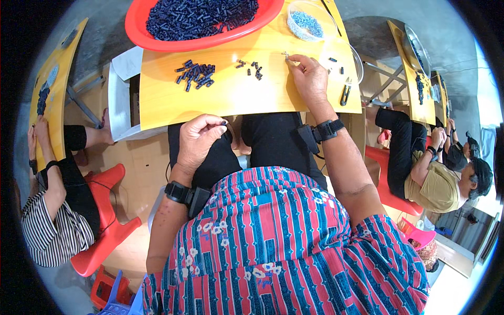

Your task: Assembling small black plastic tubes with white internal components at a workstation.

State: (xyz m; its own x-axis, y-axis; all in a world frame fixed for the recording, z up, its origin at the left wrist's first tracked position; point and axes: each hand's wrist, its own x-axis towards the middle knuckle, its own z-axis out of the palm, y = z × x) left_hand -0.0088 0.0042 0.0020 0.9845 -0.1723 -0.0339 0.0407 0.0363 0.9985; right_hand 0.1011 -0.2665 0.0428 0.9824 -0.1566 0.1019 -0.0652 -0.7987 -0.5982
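Note:
My left hand (199, 139) is curled over my lap below the table's front edge, pinching a small dark cylindrical piece (224, 123) between thumb and fingertips. My right hand (310, 77) rests on the yellow wooden table (236, 97), its fingertips closed on a tiny pale metal part (285, 54). A small pile of dark cylindrical pieces (195, 73) lies on the table's left half. A few more dark pieces (252, 68) are scattered just left of my right hand. A red oval tray (142, 31) heaped with the same dark pieces stands at the table's far edge.
A clear bowl of pale blue-grey bits (307, 23) stands at the far right; a second clear dish (357, 60) and a small dark tool (345, 94) lie right of my hand. Seated people work at similar tables on the left (52, 210) and right (436, 178). Red stools (105, 231) flank me.

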